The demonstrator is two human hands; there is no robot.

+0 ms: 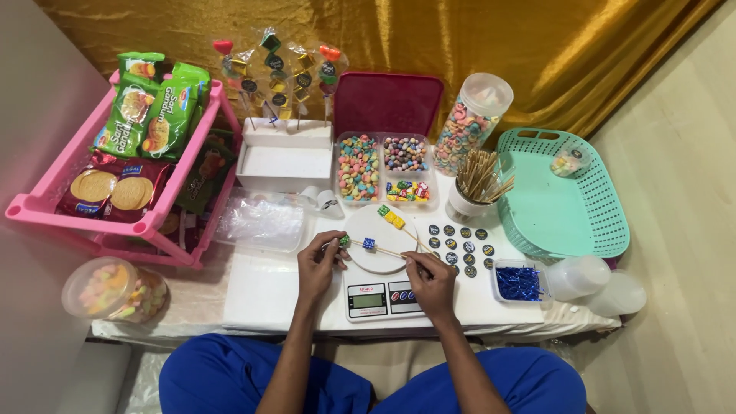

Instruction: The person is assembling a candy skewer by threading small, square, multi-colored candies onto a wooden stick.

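Note:
My left hand (320,264) pinches a green candy at the left end of a thin wooden skewer (383,250), which lies across the round white pan of a kitchen scale (376,297). A blue candy (369,244) is threaded on the skewer. My right hand (429,282) grips the skewer's right end. Two more candies, yellow and green (391,216), rest on a second stick on the pan. A divided tray of coloured candies (383,169) stands just behind the scale.
A cup of skewers (475,188), a candy jar (471,123), round dark stickers (460,241) and a box of blue twist ties (519,282) lie to the right. A teal basket (567,195) is far right. A pink snack rack (123,153), finished candy sticks (280,73) and a candy tub (113,290) are left.

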